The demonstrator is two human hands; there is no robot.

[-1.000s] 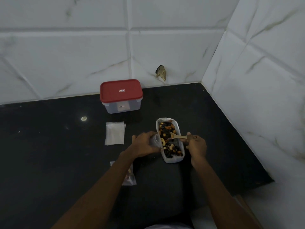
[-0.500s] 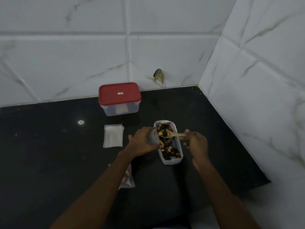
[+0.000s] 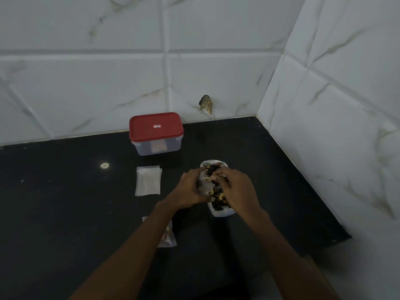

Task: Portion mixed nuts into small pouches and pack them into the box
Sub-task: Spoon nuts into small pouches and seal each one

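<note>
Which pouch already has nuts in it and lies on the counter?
The pouch nearest the person, partly under the left forearm; nuts show through it. The stack of pouches before the red-lidded box looks empty.

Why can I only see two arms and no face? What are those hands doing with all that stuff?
The camera sits on the person's head and looks down, so you see only their arms. They stand at a black counter in a tiled corner. The left hand holds a small clear pouch open. The right hand tips a wooden spoon of nuts into it, right over the white tray of mixed nuts. A stack of empty pouches lies to the left. A filled pouch peeks out under the left arm. At the back stands the box with its red lid shut.
</note>
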